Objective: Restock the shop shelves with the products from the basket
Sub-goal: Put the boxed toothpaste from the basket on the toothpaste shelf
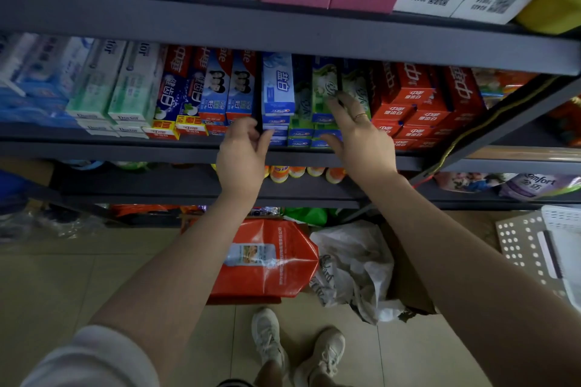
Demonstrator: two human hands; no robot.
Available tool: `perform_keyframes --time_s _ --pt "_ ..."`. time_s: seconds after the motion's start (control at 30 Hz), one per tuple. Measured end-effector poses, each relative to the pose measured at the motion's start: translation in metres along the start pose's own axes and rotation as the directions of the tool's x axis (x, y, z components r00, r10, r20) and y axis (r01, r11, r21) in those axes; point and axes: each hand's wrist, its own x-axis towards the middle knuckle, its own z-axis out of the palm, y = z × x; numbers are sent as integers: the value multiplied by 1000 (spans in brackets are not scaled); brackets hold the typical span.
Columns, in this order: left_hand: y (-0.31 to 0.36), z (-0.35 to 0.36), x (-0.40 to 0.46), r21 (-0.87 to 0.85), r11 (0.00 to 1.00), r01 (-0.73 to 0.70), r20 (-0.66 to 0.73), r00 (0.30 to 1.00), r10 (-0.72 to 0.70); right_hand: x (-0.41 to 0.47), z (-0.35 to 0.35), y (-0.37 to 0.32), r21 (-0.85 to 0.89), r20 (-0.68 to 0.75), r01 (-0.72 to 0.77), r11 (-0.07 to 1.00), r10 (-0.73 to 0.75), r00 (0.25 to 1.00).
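The stack of light-blue toothpaste cartons point(278, 94) lies on the dark grey metal shelf point(125, 148), long axis running front to back, end flaps facing the person. The left hand point(240, 155) sits at the shelf edge, fingers point(265, 140) loosely curled and touching the lowest blue cartons, gripping nothing. The right hand point(358, 138), with a thin ring, has spread fingers point(334, 100) resting on the green toothpaste cartons point(323, 91); whether it grips one cannot be told. Red toothpaste cartons point(408, 97) stand just beside. The shelf above hides the cartons' rear ends. A red plastic bag point(267, 261) lies on the floor; the white perforated basket point(534, 248) is cut off at right.
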Motion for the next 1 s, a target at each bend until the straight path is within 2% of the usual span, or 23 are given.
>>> perform_keyframes --time_s 0.07,0.13,0.23,0.3,0.4,0.5,0.6,0.7,0.83,1.0 --pt "4 -2 -13 3 999 -36 -8 999 36 2 10 7 14 -8 0 1000 0 1000" --pt "9 -1 -26 18 987 -162 86 983 160 5 19 11 11 -56 12 1000 -11 998" --pt "21 4 -32 58 936 -347 156 929 335 5 21 22 -97 -149 35 995 -49 988" --pt "33 10 -27 92 911 -401 152 910 385 6 20 28 -156 -199 55 986 -86 976" --pt "54 23 -16 202 895 -398 173 914 367 5 19 33 -145 -190 69 987 -96 977" --pt "71 35 0 371 883 -286 288 940 184 -1 24 44 -55 -157 25 998 -33 987" --pt "74 41 5 450 855 -259 315 942 119 -3 27 50 -55 -160 35 998 -44 986" --pt "67 41 2 445 852 -275 258 951 172 1 29 45 -95 -203 54 994 -72 976" --pt "57 41 3 546 750 -372 209 928 308 1 34 41 -136 -237 59 989 -90 967" --pt "55 41 4 509 777 -370 191 929 318 6 36 37 -129 -247 22 991 -54 967"
